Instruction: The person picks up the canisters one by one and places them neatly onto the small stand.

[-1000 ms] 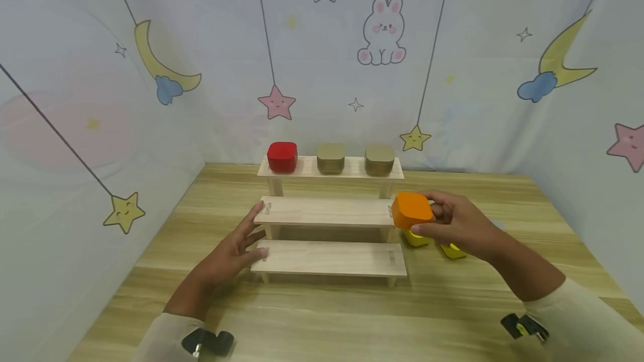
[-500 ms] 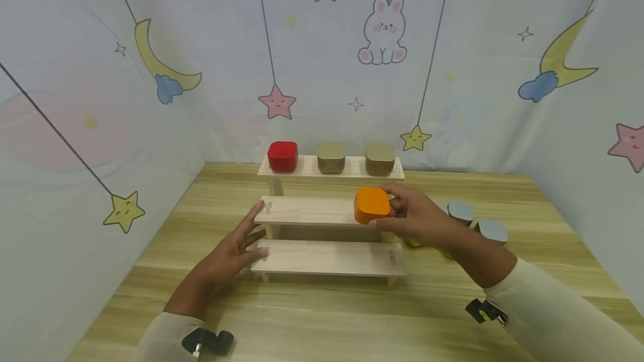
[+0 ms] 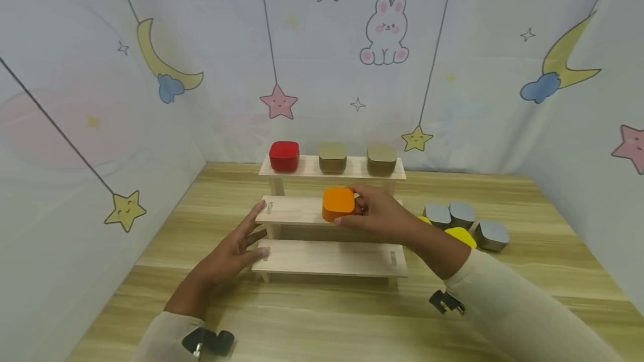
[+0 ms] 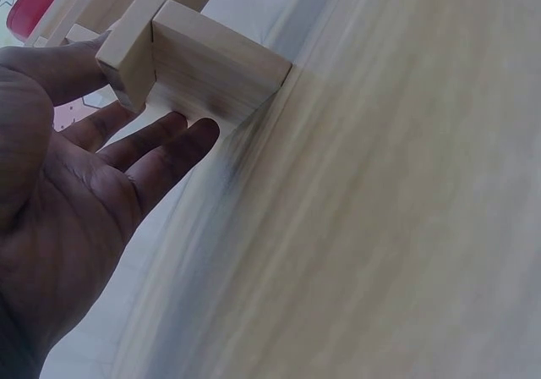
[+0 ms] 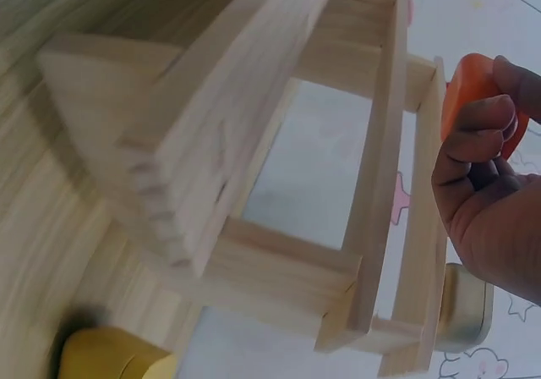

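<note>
My right hand [image 3: 382, 214] pinches an orange rounded-square block [image 3: 339, 203] between thumb and fingers, over the middle board of a three-step wooden rack [image 3: 322, 257]. In the right wrist view the orange block [image 5: 472, 87] appears beside the rack's boards, partly covered by the fingers. My left hand [image 3: 228, 253] rests against the rack's left end, its thumb on the lowest board and another finger at the middle board's edge. The left wrist view shows these fingers [image 4: 173, 155] nearly straight. On the top board stand a red block [image 3: 284, 156] and two gold ones [image 3: 332, 158].
Right of the rack, several silver blocks [image 3: 492, 234] and yellow blocks [image 3: 460, 235] stand on the wood-grain table [image 3: 302, 323], partly behind the right forearm. A white printed cloth [image 3: 322, 71] encloses the back and sides.
My right hand has carried the orange block leftward, from the right end of the middle board to about its centre. The left hand has stayed at the rack.
</note>
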Tool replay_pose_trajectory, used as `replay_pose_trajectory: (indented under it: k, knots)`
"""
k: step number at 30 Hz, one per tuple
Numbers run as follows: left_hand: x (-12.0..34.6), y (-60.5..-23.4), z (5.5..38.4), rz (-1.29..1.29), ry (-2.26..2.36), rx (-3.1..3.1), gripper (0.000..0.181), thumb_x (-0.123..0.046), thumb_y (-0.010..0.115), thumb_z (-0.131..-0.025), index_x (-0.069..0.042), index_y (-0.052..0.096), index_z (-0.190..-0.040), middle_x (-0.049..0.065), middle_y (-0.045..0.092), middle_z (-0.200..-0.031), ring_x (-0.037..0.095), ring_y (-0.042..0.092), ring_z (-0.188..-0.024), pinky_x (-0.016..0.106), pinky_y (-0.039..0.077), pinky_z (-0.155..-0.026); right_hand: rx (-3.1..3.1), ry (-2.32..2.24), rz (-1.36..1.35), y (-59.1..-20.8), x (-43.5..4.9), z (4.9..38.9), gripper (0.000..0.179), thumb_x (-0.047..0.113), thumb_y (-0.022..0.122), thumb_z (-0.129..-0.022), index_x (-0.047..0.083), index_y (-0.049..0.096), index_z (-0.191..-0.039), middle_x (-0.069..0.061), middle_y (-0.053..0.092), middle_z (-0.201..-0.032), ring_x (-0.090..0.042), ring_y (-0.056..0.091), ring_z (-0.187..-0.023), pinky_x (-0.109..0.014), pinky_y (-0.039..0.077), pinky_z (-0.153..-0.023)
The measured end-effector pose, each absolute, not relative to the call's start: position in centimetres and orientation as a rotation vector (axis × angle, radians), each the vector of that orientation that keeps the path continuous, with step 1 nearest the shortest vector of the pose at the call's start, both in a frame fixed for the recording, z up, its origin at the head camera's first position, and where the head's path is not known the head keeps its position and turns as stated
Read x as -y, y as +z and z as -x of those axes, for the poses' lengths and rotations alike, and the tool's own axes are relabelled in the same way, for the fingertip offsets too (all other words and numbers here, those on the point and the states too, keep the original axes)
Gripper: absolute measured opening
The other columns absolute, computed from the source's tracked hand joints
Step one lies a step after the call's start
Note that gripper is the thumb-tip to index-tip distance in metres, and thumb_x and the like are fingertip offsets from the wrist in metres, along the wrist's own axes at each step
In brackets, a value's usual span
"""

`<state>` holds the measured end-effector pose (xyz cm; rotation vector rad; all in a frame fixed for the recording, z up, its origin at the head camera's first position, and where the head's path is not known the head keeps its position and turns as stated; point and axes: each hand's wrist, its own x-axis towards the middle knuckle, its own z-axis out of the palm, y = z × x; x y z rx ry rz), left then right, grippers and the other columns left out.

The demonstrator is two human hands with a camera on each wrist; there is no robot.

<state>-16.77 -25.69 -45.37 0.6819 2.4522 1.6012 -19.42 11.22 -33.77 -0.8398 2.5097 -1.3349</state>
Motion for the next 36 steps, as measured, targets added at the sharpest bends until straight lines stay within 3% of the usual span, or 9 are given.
replay_pose_trajectory:
  k: [6, 9, 15, 22, 28, 31, 36]
  knots:
    - [25.7, -45.5, 16.8, -0.69, 1.609, -2.436, 0.105, -0.009, 0.071, -0.106, -0.041, 0.0, -0.176, 0.025, 0.011, -0.183, 0.061, 0.032, -0.16, 0.058, 0.055, -0.115, -2.539, -1.289, 0.871, -33.1, -9.4, 20.1, 0.052, 0.017, 0.085, -0.096, 0.007, 0.066, -0.143, -0.008, 0.079, -0.126, -0.021, 0.062, -0.098, -0.034, 0.055, -0.091]
    - [25.7, -45.4, 16.8, -0.684, 1.608, -2.433, 0.105, -0.01, 0.072, -0.106, -0.042, 0.0, -0.176, 0.025, 0.011, -0.183, 0.06, 0.032, -0.16, 0.058, 0.055, -0.115, -2.53, -1.267, 0.918, -33.2, -8.8, 20.5, 0.05, 0.017, 0.085, -0.096, 0.006, 0.067, -0.141, -0.009, 0.077, -0.127, -0.021, 0.062, -0.1, -0.035, 0.056, -0.095]
    - [25.6, -45.4, 16.7, -0.635, 1.612, -2.428, 0.107, -0.008, 0.073, -0.104, -0.046, 0.002, -0.175, 0.023, 0.011, -0.184, 0.058, 0.034, -0.16, 0.057, 0.053, -0.117, -2.494, -1.251, 0.908, -33.6, -7.0, 21.1, 0.048, 0.017, 0.084, -0.098, 0.008, 0.066, -0.141, -0.006, 0.075, -0.125, -0.021, 0.063, -0.099, -0.032, 0.058, -0.089]
    - [25.6, -45.1, 16.7, -0.634, 1.596, -2.452, 0.106, -0.011, 0.073, -0.105, -0.045, 0.002, -0.175, 0.02, 0.008, -0.185, 0.059, 0.035, -0.159, 0.053, 0.054, -0.117, -2.506, -1.229, 0.83, -33.5, -4.3, 21.3, 0.046, 0.02, 0.084, -0.098, 0.01, 0.066, -0.139, -0.003, 0.072, -0.133, -0.021, 0.066, -0.112, -0.042, 0.059, -0.109]
    - [25.7, -45.1, 16.8, -0.634, 1.61, -2.435, 0.106, -0.012, 0.074, -0.105, -0.045, 0.002, -0.175, 0.011, 0.003, -0.186, 0.058, 0.035, -0.16, 0.052, 0.054, -0.117, -2.499, -1.219, 0.841, -33.9, -2.5, 21.8, 0.044, 0.022, 0.085, -0.098, 0.006, 0.066, -0.134, -0.006, 0.073, -0.122, -0.02, 0.06, -0.097, -0.033, 0.055, -0.09]
    - [25.6, -45.1, 16.8, -0.609, 1.61, -2.433, 0.106, -0.013, 0.075, -0.104, -0.047, 0.003, -0.175, 0.005, 0.002, -0.187, 0.056, 0.036, -0.16, 0.051, 0.054, -0.118, -2.505, -1.201, 0.833, -34.0, -2.0, 22.0, 0.046, 0.023, 0.085, -0.098, 0.007, 0.065, -0.136, -0.004, 0.073, -0.122, -0.02, 0.061, -0.097, -0.032, 0.055, -0.093]
    - [25.7, -45.1, 16.7, -0.606, 1.6, -2.442, 0.106, -0.015, 0.075, -0.105, -0.045, 0.001, -0.175, 0.006, 0.002, -0.187, 0.057, 0.035, -0.16, 0.056, 0.052, -0.118, -2.485, -1.199, 0.791, -34.0, -1.2, 22.2, 0.052, 0.024, 0.085, -0.097, 0.009, 0.063, -0.142, -0.003, 0.074, -0.124, -0.02, 0.064, -0.094, -0.03, 0.06, -0.089]
